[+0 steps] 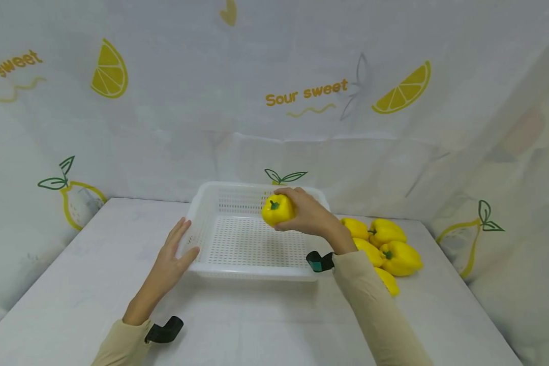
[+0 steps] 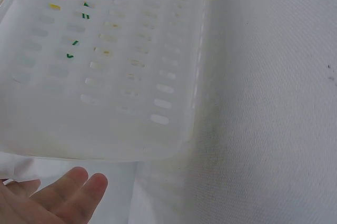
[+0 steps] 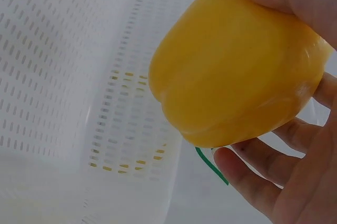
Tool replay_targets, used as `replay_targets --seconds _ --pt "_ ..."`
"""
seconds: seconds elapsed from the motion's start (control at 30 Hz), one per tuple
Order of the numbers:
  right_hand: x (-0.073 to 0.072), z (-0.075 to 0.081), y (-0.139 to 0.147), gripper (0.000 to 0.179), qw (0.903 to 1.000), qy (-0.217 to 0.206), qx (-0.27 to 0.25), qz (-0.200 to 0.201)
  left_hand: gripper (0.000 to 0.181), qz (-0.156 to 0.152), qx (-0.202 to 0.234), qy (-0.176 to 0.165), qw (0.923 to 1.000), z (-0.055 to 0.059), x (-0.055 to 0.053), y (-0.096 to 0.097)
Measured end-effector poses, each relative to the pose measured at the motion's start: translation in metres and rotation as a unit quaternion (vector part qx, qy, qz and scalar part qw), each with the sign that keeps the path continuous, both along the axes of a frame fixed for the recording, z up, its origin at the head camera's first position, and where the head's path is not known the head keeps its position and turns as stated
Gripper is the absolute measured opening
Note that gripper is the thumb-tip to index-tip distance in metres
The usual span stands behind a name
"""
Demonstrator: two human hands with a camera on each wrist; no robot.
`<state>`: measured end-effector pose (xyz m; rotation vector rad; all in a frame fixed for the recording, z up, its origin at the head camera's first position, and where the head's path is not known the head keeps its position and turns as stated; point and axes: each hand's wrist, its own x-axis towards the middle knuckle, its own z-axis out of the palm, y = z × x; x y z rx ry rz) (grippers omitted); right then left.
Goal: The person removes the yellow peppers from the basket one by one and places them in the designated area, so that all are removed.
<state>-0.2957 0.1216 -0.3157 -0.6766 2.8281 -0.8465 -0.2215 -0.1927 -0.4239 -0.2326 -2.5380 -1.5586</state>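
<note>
A yellow bell pepper [image 1: 276, 210] with a green stem is gripped by my right hand [image 1: 307, 213] above the white plastic basket [image 1: 256, 272]. In the right wrist view the thumb and fingers lie around the pepper [image 3: 237, 66], with the perforated basket wall [image 3: 121, 129] behind it. My left hand [image 1: 170, 259] is at the basket's left end, fingers extended and thumb apart. The left wrist view has its fingertips [image 2: 95, 187] just beside the basket's outer side [image 2: 95, 124]; whether they touch it I cannot tell.
Several more yellow bell peppers [image 1: 400, 258] lie in a group on the white-covered table [image 1: 265, 325], right of the basket. Behind the table hangs a white curtain [image 1: 187, 127] printed with lemons and lettering. Black straps [image 1: 164, 330] sit at both wrists.
</note>
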Motion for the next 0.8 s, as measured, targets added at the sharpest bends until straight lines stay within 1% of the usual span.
replay_targets --seconds 0.4,0.63,0.8 --pt "0.023 0.012 0.016 0.078 0.9996 0.028 -0.003 -0.003 0.071 0.002 -0.003 0.004 1.0000 0.001 0.001 0.000" --pt "0.033 0.014 0.028 0.079 0.9991 0.040 0.006 -0.012 0.070 0.000 0.001 0.003 1.0000 0.000 0.000 0.000" --pt "0.042 0.014 0.037 0.080 0.9991 0.037 0.005 -0.022 0.070 0.000 0.000 0.004 1.0000 0.001 0.002 0.002"
